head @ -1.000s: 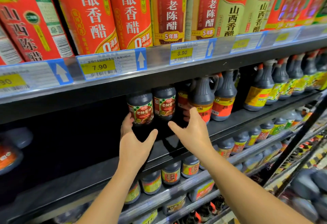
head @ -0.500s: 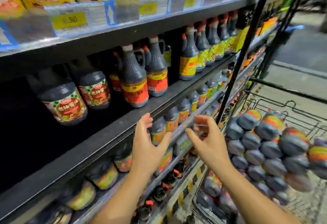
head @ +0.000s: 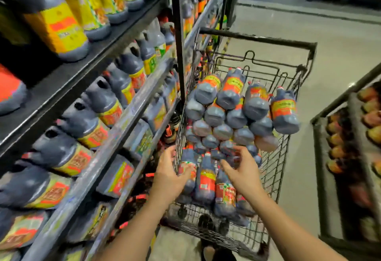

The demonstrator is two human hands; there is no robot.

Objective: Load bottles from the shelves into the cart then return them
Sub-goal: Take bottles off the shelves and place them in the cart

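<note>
- The left hand [head: 168, 178] is spread wide, fingers straight and thumb out, and grips nothing. It hangs at the near left wall of the wire cart [head: 274, 170]; the picture is too blurred to show whether it touches the wire.
- The right hand [head: 244, 173] is also wide, with its fingers fanned and holding nothing, just above the bottles inside the cart.
- Between the two hands stand dark soy sauce bottles with red labels [head: 206, 180], caps up, in the near end of the cart.
- Beyond the fingertips, a pile of dark bottles [head: 222, 114] lies stacked with their bases towards the hands, rising above the cart's rim.
- One bottle from the pile [head: 284, 112] sits at its far right edge, beyond the right hand.
- Left of the left hand run the dark shelves [head: 115, 116], lined with shelf bottles [head: 82, 120] of the same kind.
- Well to the right of the right hand stands a dark rack [head: 321, 157] on the grey floor [head: 340, 54].
</note>
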